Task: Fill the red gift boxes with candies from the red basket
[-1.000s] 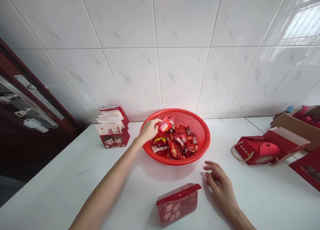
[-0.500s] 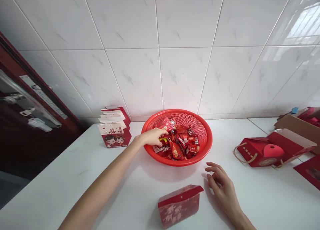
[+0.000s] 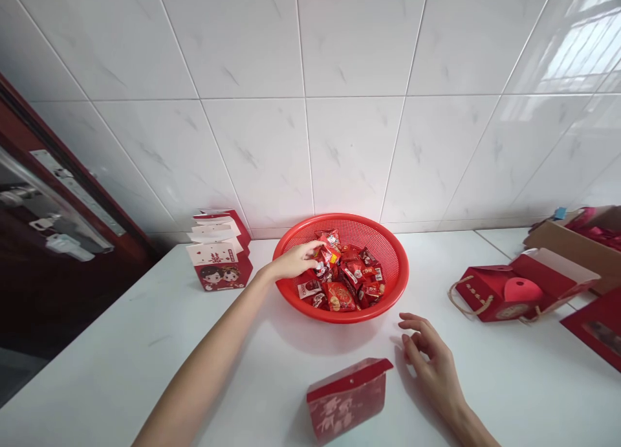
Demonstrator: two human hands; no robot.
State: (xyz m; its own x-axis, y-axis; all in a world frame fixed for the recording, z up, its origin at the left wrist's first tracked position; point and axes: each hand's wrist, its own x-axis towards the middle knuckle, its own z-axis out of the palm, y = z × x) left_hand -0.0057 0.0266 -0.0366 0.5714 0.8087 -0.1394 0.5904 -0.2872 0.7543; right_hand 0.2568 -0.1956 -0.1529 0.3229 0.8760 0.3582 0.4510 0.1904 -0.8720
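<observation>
A red plastic basket (image 3: 396,285) with perforated walls holds several wrapped candies (image 3: 341,296). My left hand (image 3: 294,261) reaches over its left rim, thumb and fingers closing round a red-and-yellow wrapped candy (image 3: 330,255) on the pile; the fingertips are partly lost among the wrappers. On the white surface in front of the basket stands a small red gift box (image 3: 347,398), its flap edge folded over on top. Just right of this box, my right hand (image 3: 429,363) rests with loosely curved, parted fingers and holds nothing.
Against the tiled wall at left stand several upright gift boxes (image 3: 220,259) with cartoon figures. At right are a red box with rope handles (image 3: 502,295), a cardboard box (image 3: 557,237) and another red piece (image 3: 599,327). A dark door (image 3: 53,272) borders the left.
My left hand has shifted slightly up and back within the basket, and candies near its fingers have moved, baring a white-lettered wrapper. My right hand stays put. The view has shifted slightly.
</observation>
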